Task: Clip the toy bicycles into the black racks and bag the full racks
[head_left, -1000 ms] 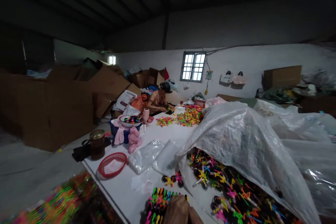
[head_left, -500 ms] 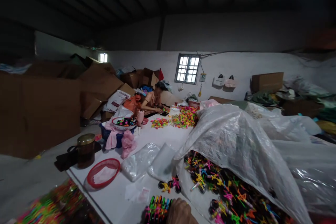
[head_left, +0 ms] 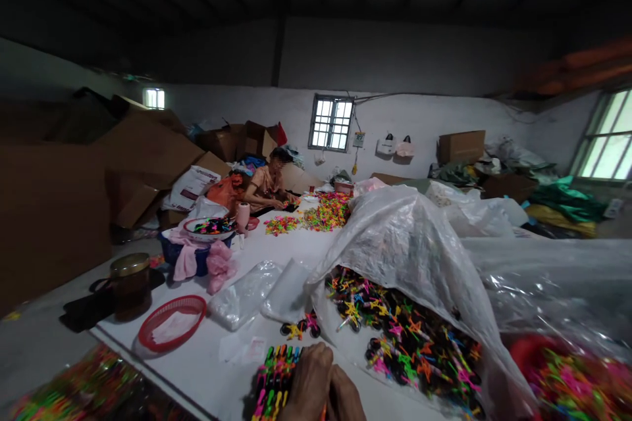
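Note:
At the bottom centre, my left hand (head_left: 310,381) is closed, its knuckles up, along the right side of a packed block of small colourful plastic toys (head_left: 272,381). My right hand (head_left: 346,396) is closed too and lies against the left one. A sliver of orange shows between them, but the fingertips and whatever they hold are hidden. Just beyond the hands lie a couple of loose toy bikes (head_left: 296,330) with black wheels. To the right, a heap of similar toy bikes (head_left: 409,335) spills from a large clear plastic bag (head_left: 390,237).
On the white table (head_left: 197,368) are a red basket (head_left: 148,342), flat plastic bags (head_left: 241,299) and a lidded jar (head_left: 131,289) at the left edge. A co-worker (head_left: 266,187) sits at the far end near piles of small coloured pieces (head_left: 326,214). Cardboard boxes (head_left: 54,210) stand left.
The view has turned right, bringing in a red container of coloured pieces and a side window. My right hand has come into sight beside the left, and both are higher in view.

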`<action>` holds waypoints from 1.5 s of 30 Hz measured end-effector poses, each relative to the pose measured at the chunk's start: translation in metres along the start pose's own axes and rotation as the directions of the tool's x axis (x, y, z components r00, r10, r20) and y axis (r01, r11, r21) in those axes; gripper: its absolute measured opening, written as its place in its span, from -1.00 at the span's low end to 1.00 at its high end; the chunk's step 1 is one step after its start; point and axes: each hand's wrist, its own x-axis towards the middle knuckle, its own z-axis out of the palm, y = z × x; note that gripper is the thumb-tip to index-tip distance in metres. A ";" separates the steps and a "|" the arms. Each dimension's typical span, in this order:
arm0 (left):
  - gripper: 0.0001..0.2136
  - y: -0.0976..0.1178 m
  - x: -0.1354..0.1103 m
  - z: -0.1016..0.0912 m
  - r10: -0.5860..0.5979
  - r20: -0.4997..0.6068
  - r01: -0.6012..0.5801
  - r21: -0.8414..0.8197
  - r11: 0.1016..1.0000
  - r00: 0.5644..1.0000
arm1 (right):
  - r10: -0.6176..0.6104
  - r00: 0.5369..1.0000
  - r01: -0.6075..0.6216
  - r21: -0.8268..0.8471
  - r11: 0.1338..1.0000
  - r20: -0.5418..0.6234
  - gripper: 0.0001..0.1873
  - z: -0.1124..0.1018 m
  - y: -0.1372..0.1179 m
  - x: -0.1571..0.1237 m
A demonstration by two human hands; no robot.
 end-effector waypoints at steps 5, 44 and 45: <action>-0.82 0.007 0.008 -0.023 0.024 0.112 -0.019 -0.046 0.999 0.993 | -0.089 0.987 0.079 0.073 0.994 0.135 -0.79 0.002 0.009 0.007; -0.85 -0.015 0.024 -0.024 0.061 0.180 -0.046 -0.089 0.995 0.982 | 0.531 0.748 -0.261 -0.559 0.787 0.398 -0.77 -0.076 0.036 0.035; -0.85 -0.015 0.022 -0.025 0.065 0.183 -0.049 -0.092 0.995 0.981 | 0.553 0.732 -0.312 -0.525 0.792 0.398 -0.75 -0.077 0.035 0.038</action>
